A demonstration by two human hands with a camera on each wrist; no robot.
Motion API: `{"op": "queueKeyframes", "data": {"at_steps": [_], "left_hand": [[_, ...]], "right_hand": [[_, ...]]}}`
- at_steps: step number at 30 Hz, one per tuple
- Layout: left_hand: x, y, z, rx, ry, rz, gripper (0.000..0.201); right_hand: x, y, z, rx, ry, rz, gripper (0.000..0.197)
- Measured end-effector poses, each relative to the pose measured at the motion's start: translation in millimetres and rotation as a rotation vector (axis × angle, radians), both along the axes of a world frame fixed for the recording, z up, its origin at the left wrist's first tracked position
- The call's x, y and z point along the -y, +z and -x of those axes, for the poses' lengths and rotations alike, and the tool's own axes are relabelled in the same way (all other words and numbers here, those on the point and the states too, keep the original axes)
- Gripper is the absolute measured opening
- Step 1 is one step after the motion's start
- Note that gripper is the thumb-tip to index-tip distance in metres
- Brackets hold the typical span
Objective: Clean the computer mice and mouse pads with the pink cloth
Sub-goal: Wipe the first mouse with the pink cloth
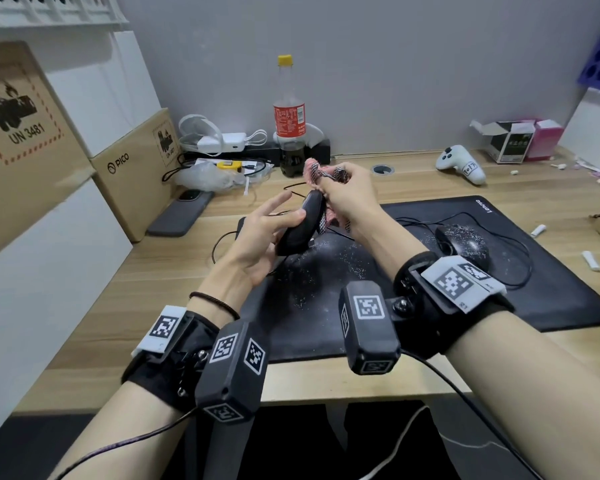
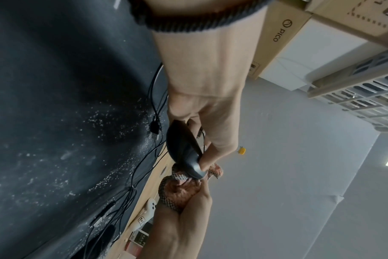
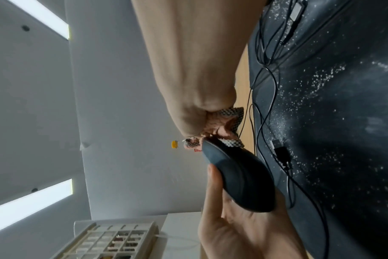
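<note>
My left hand holds a black wired mouse up above the desk, thumb on its side. My right hand grips the bunched pink cloth and presses it against the mouse's far end. In the left wrist view the mouse sits in my fingers with the cloth just beyond it. From the right wrist, the cloth touches the tip of the mouse. A second black mouse, speckled with white dust, lies on the large black mouse pad, which is dusty too.
A cola bottle stands at the back of the desk, with chargers and cables to its left. Cardboard boxes and a phone sit at the left. A white controller and small boxes are at the right.
</note>
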State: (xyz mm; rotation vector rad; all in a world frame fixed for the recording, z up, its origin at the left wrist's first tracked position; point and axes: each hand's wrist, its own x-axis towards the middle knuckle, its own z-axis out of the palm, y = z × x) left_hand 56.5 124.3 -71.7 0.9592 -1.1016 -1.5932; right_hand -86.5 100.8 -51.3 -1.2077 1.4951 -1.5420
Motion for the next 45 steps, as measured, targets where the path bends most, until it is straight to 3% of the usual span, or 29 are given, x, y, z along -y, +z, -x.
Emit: {"op": "queueKeyframes", "data": {"at_steps": [5,10,15,18,22,28,30,32,33,35,39,42,45], "left_hand": [[1.1,8.3,0.4,-0.014,-0.051,0.021,0.061],[-3.6,5.1,7.2,-0.015,-0.056,-0.004,0.056],[-2.7,5.2,9.4,0.036,0.035,0.001,0.053],[-4.3,1.5,6.4,0.038,-0.015,0.039,0.055],[-9.3,1.5,6.2,-0.008,-0.047,0.041,0.058],[-2.7,1.9,5.4,-0.128,0.087,-0.022,0.059],[-1.4,3.7,2.2,-0.220,0.075,-0.069,0.045],[-4.1,6.4,2.3,-0.255,0.050,-0.056,0.025],[-4.6,6.1,3.2,-0.264,0.063,-0.042,0.024],[-6.4,8.1,6.8,-0.302,0.082,-0.026,0.026],[3.6,13.2,2.5,-0.395,0.186,-0.079,0.028],[13.2,15.4,-7.2,-0.436,0.275,-0.112,0.035],[16.9,14.0,-17.6,-0.478,0.261,-0.119,0.037]], "right_hand": [[-1.8,-2.8,6.7,0.158,0.077,-0.040,0.007],[-7.1,-3.6,13.7,0.046,0.078,0.018,0.017],[-11.0,3.6,14.3,-0.129,0.192,0.055,0.016],[-7.4,5.1,18.6,-0.142,0.174,0.043,0.018],[-3.2,-1.8,21.6,-0.062,0.142,0.033,0.015],[-11.7,4.5,11.9,0.028,0.044,0.207,0.008],[-12.3,7.8,11.1,0.045,0.036,0.233,0.006],[-12.9,6.7,6.6,-0.004,0.132,0.197,0.013],[-13.7,4.5,2.8,-0.056,0.197,0.179,0.015],[-17.8,-2.1,-6.4,-0.136,0.270,0.188,0.016],[-32.5,-17.9,-20.5,-0.104,0.452,0.177,0.004],[-40.8,-28.6,-22.6,-0.344,0.598,0.080,0.010],[-36.7,-31.3,-16.2,-0.231,0.530,0.015,0.014]]}}
